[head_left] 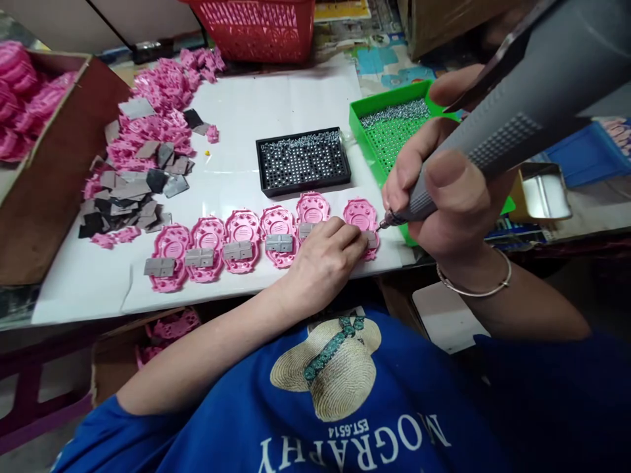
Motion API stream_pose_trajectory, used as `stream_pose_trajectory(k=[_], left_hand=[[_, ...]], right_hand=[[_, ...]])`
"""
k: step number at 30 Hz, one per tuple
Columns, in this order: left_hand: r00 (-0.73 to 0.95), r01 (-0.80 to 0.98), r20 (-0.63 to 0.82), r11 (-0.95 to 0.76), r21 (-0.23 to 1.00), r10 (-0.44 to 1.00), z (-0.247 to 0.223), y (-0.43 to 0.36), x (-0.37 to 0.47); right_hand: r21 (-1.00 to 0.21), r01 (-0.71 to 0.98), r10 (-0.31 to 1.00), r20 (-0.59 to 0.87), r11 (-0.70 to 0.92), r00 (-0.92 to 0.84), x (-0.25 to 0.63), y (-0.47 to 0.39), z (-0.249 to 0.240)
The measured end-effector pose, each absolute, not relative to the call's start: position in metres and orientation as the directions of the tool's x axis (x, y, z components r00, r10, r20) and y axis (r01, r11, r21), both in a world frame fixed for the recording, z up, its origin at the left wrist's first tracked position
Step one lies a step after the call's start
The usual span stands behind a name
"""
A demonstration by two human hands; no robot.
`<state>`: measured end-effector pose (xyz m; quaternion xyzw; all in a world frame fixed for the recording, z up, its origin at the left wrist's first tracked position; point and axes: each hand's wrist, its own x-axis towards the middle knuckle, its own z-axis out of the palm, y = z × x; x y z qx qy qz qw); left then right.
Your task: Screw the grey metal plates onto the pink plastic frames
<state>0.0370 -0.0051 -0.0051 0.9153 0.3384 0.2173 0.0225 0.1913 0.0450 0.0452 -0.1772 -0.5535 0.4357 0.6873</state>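
Observation:
Several pink plastic shells (242, 226) lie in a row near the table's front edge, each with a grey plate (237, 250) across its lower part. My left hand (325, 263) reaches over the right end of the row, its fingertips pressing on the grey plate of the rightmost pink shell (359, 211). Wrapped in my right hand (444, 190) is a grey electric screwdriver (503, 125), tilted, its tip at the right edge of that same plate. Whether the tip touches a screw is too small to tell.
Behind the row stand a black screw tray (304, 186) and a green screw tray (367, 148). Loose pink parts and grey plates (133, 190) are heaped at the left beside a cardboard box (59, 177). A red basket (256, 33) is at the back, a metal tin (542, 190) at the right.

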Motion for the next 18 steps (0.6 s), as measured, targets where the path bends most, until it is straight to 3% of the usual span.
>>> stream_pose_trajectory(k=[12, 18], left_hand=[[0.689, 0.602, 0.371, -0.777, 0.185, 0.623, -0.003, -0.005, 0.037], [0.699, 0.596, 0.325, -0.770, 0.229, 0.638, -0.001, -0.004, 0.038]], right_hand=[[-0.784, -0.247, 0.808, 0.589, 0.570, -0.006, 0.193, 0.047, 0.038], [-0.734, -0.352, 0.774, 0.631, 0.581, -0.039, 0.191, 0.046, 0.033]])
